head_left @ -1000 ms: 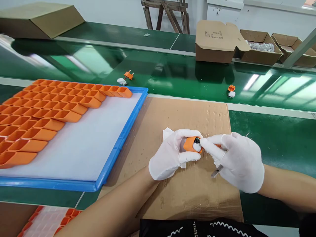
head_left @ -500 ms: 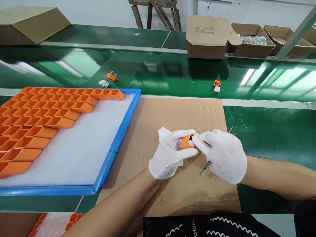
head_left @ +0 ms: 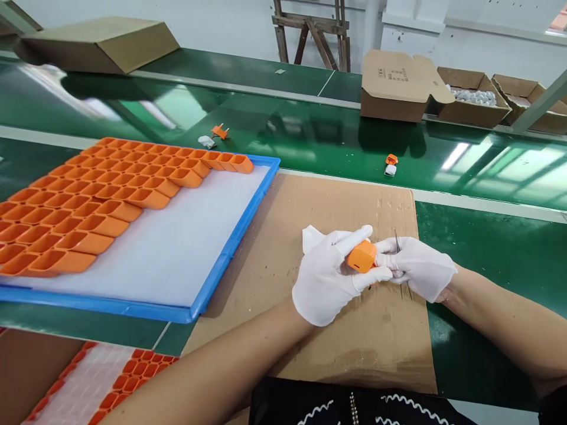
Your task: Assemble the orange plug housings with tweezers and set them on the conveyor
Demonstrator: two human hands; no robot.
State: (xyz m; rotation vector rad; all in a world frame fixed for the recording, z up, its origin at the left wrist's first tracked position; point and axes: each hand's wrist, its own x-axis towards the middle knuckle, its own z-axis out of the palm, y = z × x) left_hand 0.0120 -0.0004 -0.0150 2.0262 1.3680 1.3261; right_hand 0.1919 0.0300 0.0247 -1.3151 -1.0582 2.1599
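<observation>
Both hands wear white gloves and meet over a brown cardboard sheet [head_left: 336, 348]. My left hand [head_left: 330, 277] is closed around a small orange plastic housing [head_left: 362, 256], with a white cloth [head_left: 312, 237] tucked behind its fingers. My right hand [head_left: 416, 268] is closed on thin metal tweezers [head_left: 397, 243], whose tips stick up above the knuckles, and its fingertips touch the housing. To the left, a blue tray [head_left: 230, 254] with a white liner holds several rows of matching orange housings [head_left: 95, 200].
A green conveyor belt [head_left: 287, 136] runs behind the cardboard, carrying an orange plug part [head_left: 219, 131], a white piece [head_left: 206, 141] and an orange-and-white part [head_left: 390, 164]. Cardboard boxes [head_left: 401, 85] stand at the far side. Another tray of orange parts [head_left: 128, 378] lies below the table edge.
The housing has turned in my left hand so its closed side faces up. My right hand has swung so the tweezers point upward instead of down. The camera view has shifted.
</observation>
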